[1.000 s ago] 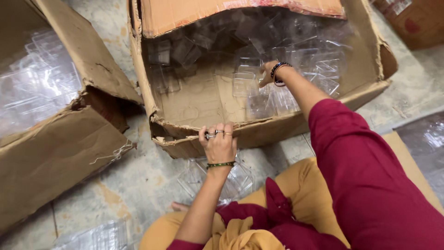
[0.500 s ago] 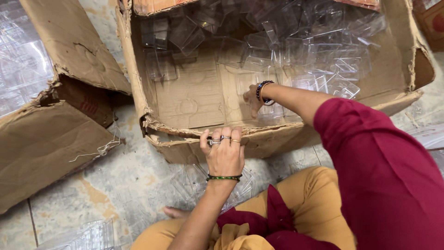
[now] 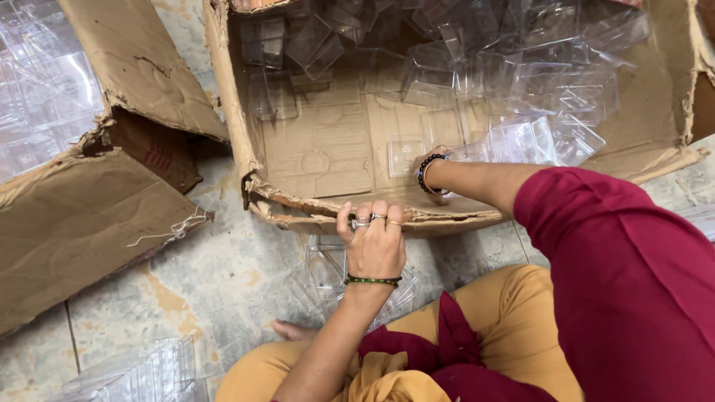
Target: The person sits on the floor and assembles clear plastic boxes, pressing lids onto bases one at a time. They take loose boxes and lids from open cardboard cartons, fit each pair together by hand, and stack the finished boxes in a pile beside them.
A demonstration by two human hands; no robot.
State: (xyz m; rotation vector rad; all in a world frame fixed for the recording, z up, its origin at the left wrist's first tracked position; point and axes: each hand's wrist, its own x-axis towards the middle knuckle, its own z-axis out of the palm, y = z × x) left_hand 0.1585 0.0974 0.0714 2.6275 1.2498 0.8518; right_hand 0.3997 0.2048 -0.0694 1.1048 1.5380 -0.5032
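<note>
I see the left hand (image 3: 375,242) closed over the torn front edge of the large brown cardboard box (image 3: 320,145), fingers curled on the rim, holding it steady. The right hand (image 3: 439,173) reaches inside the box near the small clear plastic containers (image 3: 521,138); it is mostly hidden behind the wrist, so I cannot tell if it grips 1. I judge the step is picking containers from the box; the next move needs a firm pinch on 1 piece. A second torn cardboard box (image 3: 82,216) lies to the left on the stone floor (image 3: 216,290), and more clear plastic trays (image 3: 328,268) lie under the left wrist, close to the knees.
</note>
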